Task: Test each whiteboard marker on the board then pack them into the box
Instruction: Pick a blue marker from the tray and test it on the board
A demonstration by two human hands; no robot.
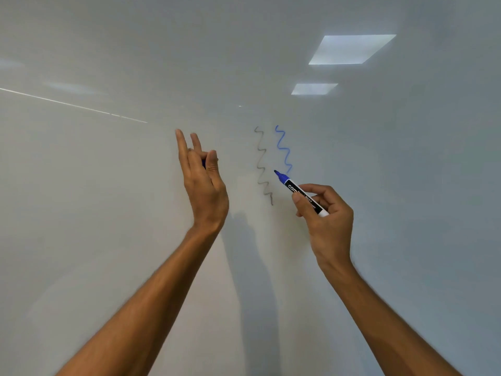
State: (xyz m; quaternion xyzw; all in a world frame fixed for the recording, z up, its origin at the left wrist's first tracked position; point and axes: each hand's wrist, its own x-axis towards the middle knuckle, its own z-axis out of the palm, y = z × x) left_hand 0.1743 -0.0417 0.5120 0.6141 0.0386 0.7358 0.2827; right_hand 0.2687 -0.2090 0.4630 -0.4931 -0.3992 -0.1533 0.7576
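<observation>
1. Blue whiteboard marker with a white barrel and black label (291, 185): it is uncapped and sits in the right hand (328, 221). The thumb and curled fingers pinch it low on the barrel, with the tip pointing up and left.
2. Likely slip: the bare tip is close to the glossy white board (108, 213), so a careless swing could drag a stray streak across it. The faint grey wavy line (261, 164) lies just to the tip's left and could get smudged.
3. The left hand (206, 185) pinches what looks like the small blue cap (204, 164) between thumb and fingers, with 2 fingers pointing straight up. Only a sliver of the cap shows. I judge that so light a pinch could let it drop, leaving the marker to dry out or be packed open.
4. The marker is well apart from the left hand, so recapping needs the hands brought together. A misaligned push could ink the fingers.
5. The tip is just beside the lower end of the blue wavy line (284, 151). Whether it touches the board, I cannot tell.
6. 2 pale light reflections (351, 48) sit higher on the board. The box is not in view.
</observation>
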